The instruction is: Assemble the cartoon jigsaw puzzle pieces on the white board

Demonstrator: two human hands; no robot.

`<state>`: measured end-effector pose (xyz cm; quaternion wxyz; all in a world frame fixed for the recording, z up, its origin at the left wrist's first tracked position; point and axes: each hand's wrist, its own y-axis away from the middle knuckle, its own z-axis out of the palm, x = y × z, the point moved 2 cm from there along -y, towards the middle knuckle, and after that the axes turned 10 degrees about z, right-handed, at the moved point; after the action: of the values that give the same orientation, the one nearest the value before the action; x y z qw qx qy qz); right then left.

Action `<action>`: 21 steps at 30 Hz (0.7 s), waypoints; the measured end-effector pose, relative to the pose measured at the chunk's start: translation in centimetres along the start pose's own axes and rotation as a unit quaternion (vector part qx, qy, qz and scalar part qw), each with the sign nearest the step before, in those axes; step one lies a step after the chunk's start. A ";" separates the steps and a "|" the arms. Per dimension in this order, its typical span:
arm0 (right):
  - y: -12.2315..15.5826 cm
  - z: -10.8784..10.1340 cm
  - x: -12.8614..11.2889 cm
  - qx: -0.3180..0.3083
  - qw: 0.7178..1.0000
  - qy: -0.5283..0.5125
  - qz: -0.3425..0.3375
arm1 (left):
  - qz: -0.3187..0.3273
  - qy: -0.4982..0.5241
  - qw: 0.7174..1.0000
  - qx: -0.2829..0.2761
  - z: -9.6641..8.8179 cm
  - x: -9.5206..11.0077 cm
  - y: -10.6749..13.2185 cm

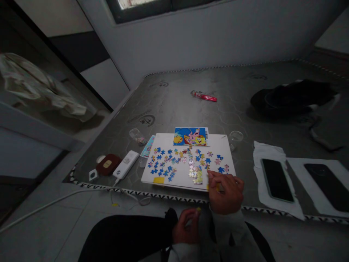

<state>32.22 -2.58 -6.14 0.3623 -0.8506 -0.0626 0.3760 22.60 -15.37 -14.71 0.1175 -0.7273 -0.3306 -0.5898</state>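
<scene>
My left hand (187, 225) is below the board's near edge, over my lap. Its thumb and index finger pinch a small yellowish jigsaw piece (199, 209). My right hand (226, 190) reaches over the board's near right corner with curled fingers, the fingertips close together beside a loose piece. Whether they grip anything is too small to tell. Left of it lies a joined strip of jigsaw pieces (196, 175). Many loose blue, yellow and pink pieces (161, 171) are spread across the white board (181, 183). A cartoon picture card (191, 137) rests at its far edge.
Clear plastic cups stand left (137, 137) and right (236, 137) of the board. A white power bank (126, 163) with a cable and a brown case (108, 164) are left. Two phones (277, 180) lie on white paper at right. Farther back are a red packet (205, 96) and a dark bag (291, 96).
</scene>
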 end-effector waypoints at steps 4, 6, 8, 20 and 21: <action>0.1 0.0 0.1 -0.029 1.000 -0.002 0.003 | 0.068 -0.044 0.997 -0.018 -2.4 3.1 -2.1; 0.2 0.1 0.0 -0.051 0.999 -0.006 0.002 | 0.103 -0.131 0.984 -0.069 -2.9 5.2 -4.0; 0.5 0.3 -0.1 -0.082 0.997 -0.012 -0.005 | 0.116 -0.151 0.978 -0.079 -3.0 7.0 -6.0; 1.5 2.1 1.1 -0.180 0.983 -0.010 -0.016 | 0.139 -0.222 0.959 -0.111 -2.2 10.4 -10.2; 1.5 2.1 1.2 -0.181 0.983 -0.010 -0.016 | 0.136 -0.221 0.959 -0.116 -2.2 10.4 -10.3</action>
<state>31.37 -2.09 -8.78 0.2079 -0.8972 -0.1463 0.3612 15.34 -5.27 -6.63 0.0352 -0.8863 -0.1752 -0.4272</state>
